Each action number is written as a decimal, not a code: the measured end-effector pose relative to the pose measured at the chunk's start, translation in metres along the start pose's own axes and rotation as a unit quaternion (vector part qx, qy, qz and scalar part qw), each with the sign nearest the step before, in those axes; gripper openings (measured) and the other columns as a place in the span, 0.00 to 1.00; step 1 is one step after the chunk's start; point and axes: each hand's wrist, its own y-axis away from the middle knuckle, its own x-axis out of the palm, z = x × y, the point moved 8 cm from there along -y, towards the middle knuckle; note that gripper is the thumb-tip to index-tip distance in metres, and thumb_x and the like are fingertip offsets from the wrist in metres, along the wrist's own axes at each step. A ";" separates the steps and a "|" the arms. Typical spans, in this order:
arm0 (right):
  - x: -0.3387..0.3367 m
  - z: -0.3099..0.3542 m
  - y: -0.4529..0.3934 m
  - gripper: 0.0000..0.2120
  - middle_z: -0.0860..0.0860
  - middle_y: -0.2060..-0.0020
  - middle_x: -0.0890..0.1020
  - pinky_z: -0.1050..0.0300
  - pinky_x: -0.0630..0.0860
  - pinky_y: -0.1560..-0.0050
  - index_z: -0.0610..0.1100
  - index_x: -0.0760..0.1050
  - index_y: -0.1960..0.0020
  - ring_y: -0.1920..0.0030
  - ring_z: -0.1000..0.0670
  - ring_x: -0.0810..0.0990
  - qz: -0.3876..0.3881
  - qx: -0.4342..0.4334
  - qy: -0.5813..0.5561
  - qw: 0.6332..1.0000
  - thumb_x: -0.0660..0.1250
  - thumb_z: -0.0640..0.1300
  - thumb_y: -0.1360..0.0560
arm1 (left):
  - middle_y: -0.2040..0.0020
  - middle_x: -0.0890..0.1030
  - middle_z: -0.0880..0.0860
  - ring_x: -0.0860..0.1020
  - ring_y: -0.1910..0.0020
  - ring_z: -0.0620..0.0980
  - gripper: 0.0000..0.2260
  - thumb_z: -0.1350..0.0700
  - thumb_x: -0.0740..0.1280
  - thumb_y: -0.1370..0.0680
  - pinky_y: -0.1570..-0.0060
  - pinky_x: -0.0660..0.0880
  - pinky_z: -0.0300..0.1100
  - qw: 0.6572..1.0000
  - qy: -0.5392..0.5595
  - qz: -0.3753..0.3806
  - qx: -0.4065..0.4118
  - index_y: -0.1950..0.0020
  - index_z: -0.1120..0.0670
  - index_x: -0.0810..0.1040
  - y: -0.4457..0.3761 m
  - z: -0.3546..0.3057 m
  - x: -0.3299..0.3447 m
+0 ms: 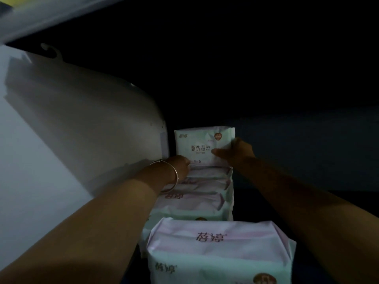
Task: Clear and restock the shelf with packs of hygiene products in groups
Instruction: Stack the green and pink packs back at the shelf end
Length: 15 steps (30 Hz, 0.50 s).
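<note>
Head view: nearest, a sanitary-pad pack (217, 253) lies flat, a row of packs (205, 193) running back toward the hands. Best seat the upright pack (203, 145) square against the row's far end (no tilt). Right hand (238, 150) pinches its right edge — left hand (180, 165), fingers hidden, touches its lower-left corner.

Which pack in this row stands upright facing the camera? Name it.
The rearmost pack, deep in the shelf, held by both hands. Its printed front faces out; the packs in front show only their tops.
</note>
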 end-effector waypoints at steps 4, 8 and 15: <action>0.003 0.000 -0.002 0.34 0.40 0.37 0.74 0.54 0.74 0.45 0.35 0.66 0.34 0.38 0.42 0.75 -0.019 -0.003 0.048 0.999 0.74 0.52 0.31 | 0.29 0.68 0.60 0.67 0.31 0.56 0.17 0.59 0.52 0.17 0.37 0.62 0.38 1.000 0.004 -0.009 0.009 0.31 0.62 0.69 0.000 -0.005 -0.002; 0.003 -0.001 -0.001 0.34 0.40 0.37 0.74 0.52 0.74 0.43 0.35 0.65 0.33 0.38 0.41 0.75 -0.033 0.009 0.070 0.997 0.73 0.52 0.30 | 0.28 0.67 0.58 0.66 0.30 0.55 0.17 0.58 0.52 0.17 0.35 0.61 0.38 1.000 0.001 -0.005 0.014 0.29 0.60 0.67 0.002 -0.008 0.000; 0.000 -0.003 0.007 0.37 0.41 0.38 0.74 0.52 0.76 0.42 0.36 0.67 0.33 0.39 0.42 0.75 0.007 0.007 0.099 0.995 0.72 0.58 0.31 | 0.26 0.64 0.56 0.63 0.28 0.54 0.18 0.57 0.52 0.17 0.32 0.58 0.37 1.000 0.008 0.005 0.015 0.27 0.58 0.65 0.013 -0.015 0.000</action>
